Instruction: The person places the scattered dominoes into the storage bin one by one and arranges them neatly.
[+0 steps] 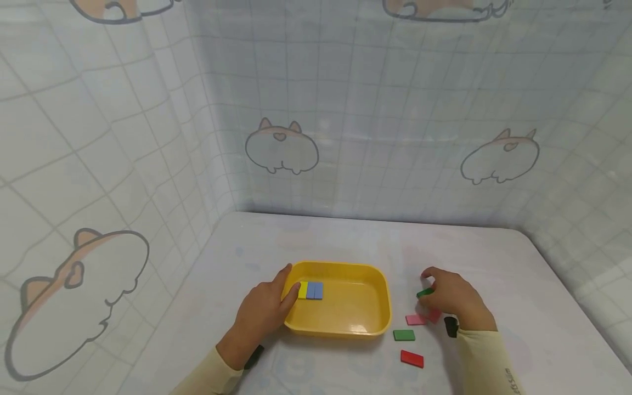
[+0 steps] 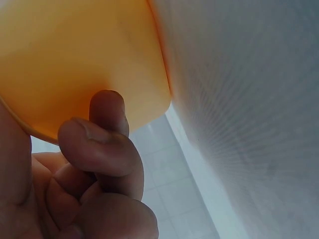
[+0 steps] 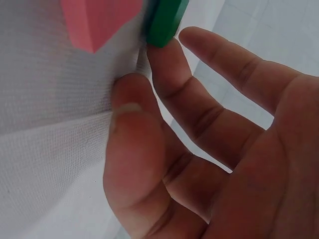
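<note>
Placed near the middle of a pale table (image 1: 306, 236): a yellow tray (image 1: 350, 307). Gripped at its left wall by the left hand (image 1: 263, 308), with the thumb reaching over the rim to the inside and the fingers outside; in the left wrist view, one fingertip against the outer wall and the others curled close by. Lined up flat inside the tray, at the left beside the thumb tip: a yellow block (image 1: 303, 290), then two blue blocks (image 1: 311, 291), long sides together.

Pinched at the fingertips of the right hand (image 1: 456, 296), to the right of the tray and apart from it: a green block (image 1: 424, 293). In the right wrist view, thumb and forefinger at its end, the remaining fingers curled, with pink just beside. Scattered on the table below and left of this hand: a pink block (image 1: 415, 320); a reddish-pink block (image 1: 435, 315), partly hidden by the hand; a second green block (image 1: 404, 335), just beside the tray's near right corner; a red block (image 1: 412, 359), set askew and nearest the viewer.

At the forearms: cream sleeves (image 1: 486, 362), lettered on the right. Hung behind and to both sides: a white curtain (image 1: 375, 181) with grey grid and animal figures (image 1: 282, 149).
</note>
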The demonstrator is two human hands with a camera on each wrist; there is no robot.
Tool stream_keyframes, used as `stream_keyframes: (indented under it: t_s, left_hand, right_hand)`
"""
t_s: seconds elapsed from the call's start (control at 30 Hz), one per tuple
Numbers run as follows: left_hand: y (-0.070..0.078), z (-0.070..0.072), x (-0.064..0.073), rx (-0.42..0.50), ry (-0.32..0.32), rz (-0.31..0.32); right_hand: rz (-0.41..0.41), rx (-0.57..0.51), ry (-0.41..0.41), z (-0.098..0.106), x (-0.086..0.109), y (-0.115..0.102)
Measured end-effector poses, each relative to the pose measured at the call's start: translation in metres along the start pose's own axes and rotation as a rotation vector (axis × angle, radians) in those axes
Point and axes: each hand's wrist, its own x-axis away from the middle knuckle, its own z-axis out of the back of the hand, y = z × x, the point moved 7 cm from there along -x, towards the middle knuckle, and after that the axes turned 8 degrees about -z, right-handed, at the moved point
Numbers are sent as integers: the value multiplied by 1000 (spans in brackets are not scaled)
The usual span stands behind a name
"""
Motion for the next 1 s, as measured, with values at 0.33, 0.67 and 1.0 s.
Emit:
stream_keyframes:
  t_s: [0.33,0.67,1.0]
  left_hand:
    - [-1,1,-1,0,15,-13]
    - [0,1,0,7,-10,6]
    - [0,1,2,0,-2,-9]
  right_hand:
    - [53,-2,44,1,-1,-11]
    - [196,-19,157,14,17,-50]
    - [310,-46,258,23,36,-94]
